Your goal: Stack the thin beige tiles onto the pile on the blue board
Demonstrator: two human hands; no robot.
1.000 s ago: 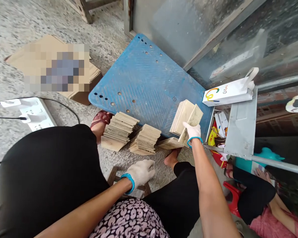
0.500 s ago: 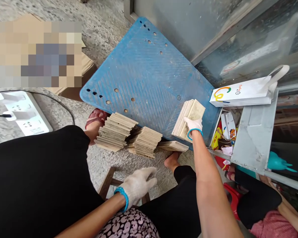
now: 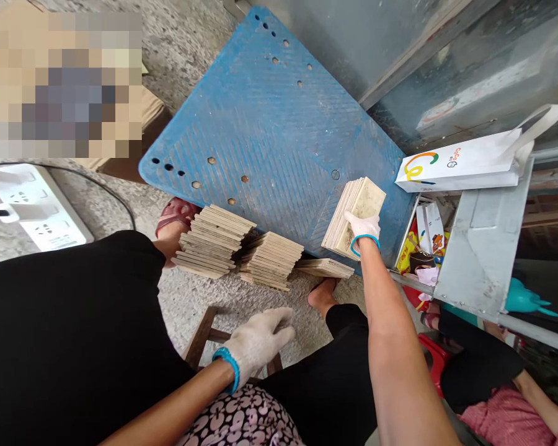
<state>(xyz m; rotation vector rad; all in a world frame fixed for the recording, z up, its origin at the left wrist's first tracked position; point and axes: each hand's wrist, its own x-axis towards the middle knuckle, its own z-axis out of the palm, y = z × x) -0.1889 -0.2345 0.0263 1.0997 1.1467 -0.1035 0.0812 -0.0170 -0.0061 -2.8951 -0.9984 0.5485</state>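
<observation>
My right hand (image 3: 365, 227), in a white knit glove with a blue cuff, is on a stack of thin pale boards (image 3: 346, 207) that look like wood. Its thumb lies over the stack's upper face; the other fingers are largely hidden. This stack leans near the right corner of a blue plastic pallet (image 3: 255, 118). Along the pallet's near edge are more boards: a fanned left pile (image 3: 214, 238), a middle pile (image 3: 270, 260) and a small flat pile (image 3: 325, 267). My left hand (image 3: 259, 341), gloved alike, hovers above my lap, empty, with its fingers stretched out.
A white paper bag (image 3: 460, 164) stands right of the pallet on a metal frame (image 3: 481, 241), beside a bin of wrappers (image 3: 423, 248). A power strip (image 3: 39, 214) lies at left. Another person's leg (image 3: 478, 365) shows at lower right, near a red stool (image 3: 432, 359).
The view has shifted slightly, so the pallet appears a little higher. My right hand stays on the same stack. My left hand keeps its place above my lap.
</observation>
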